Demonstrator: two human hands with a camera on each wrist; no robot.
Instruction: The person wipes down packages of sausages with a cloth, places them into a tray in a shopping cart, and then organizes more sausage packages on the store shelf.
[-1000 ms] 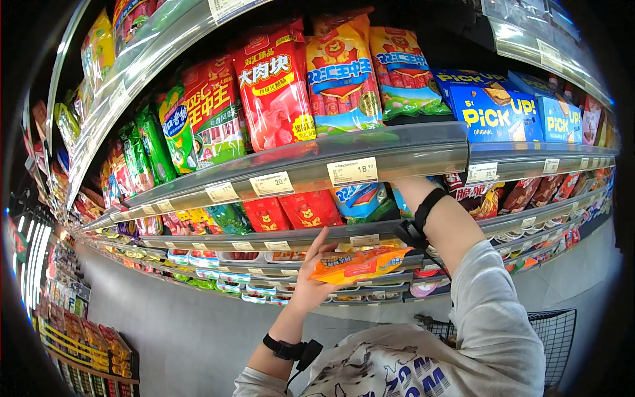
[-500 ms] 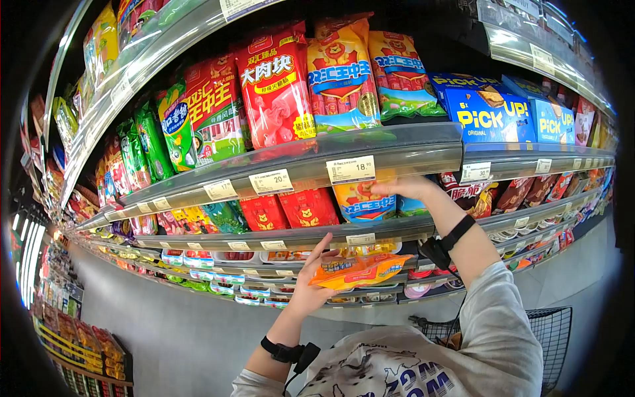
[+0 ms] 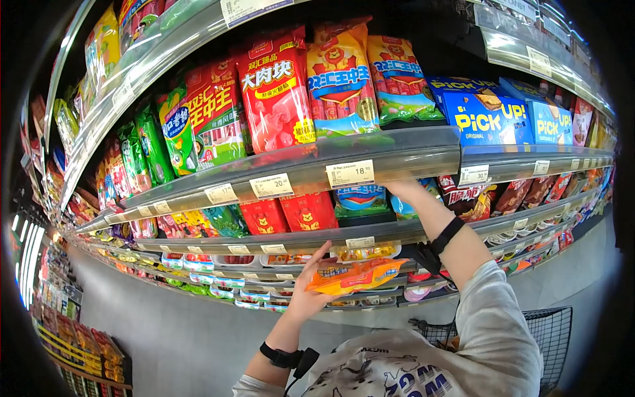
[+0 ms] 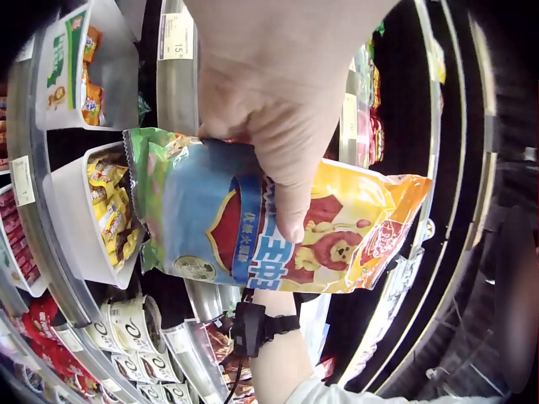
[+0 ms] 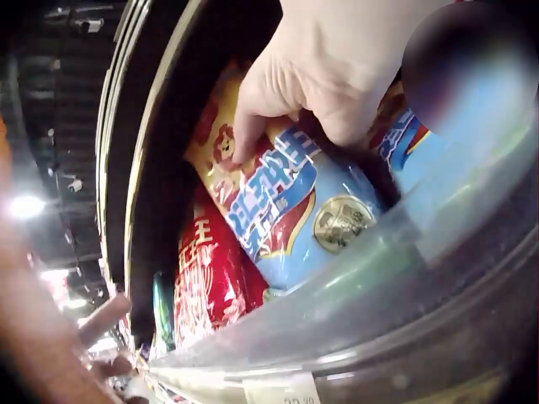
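Note:
An orange-and-blue sausage bag [image 3: 357,276] lies across my left hand [image 3: 308,291], below the shelf edge. In the left wrist view my left hand [image 4: 269,101] grips this bag [image 4: 337,240], its thumb over the printed front. My right hand [image 3: 405,190] reaches under the upper shelf into the row beneath. The right wrist view has my right hand [image 5: 324,71] pinching a yellow-and-blue bag [image 5: 290,215] that leans on the shelf, thumb on its front and fingers at its side. The fingertips behind that bag are hidden.
Above are a red sausage bag [image 3: 274,92], other bags and blue boxes [image 3: 489,119]. Clear shelf lips [image 3: 397,155] with price tags run in front of both hands. A wire cart [image 3: 552,337] stands at the lower right; tubs of small packets [image 4: 105,210] sit on lower shelves.
My right hand came out to the shelf front, where a bag's lion print showed, then moved back under the upper shelf. My left hand, holding its bag, has lowered slightly.

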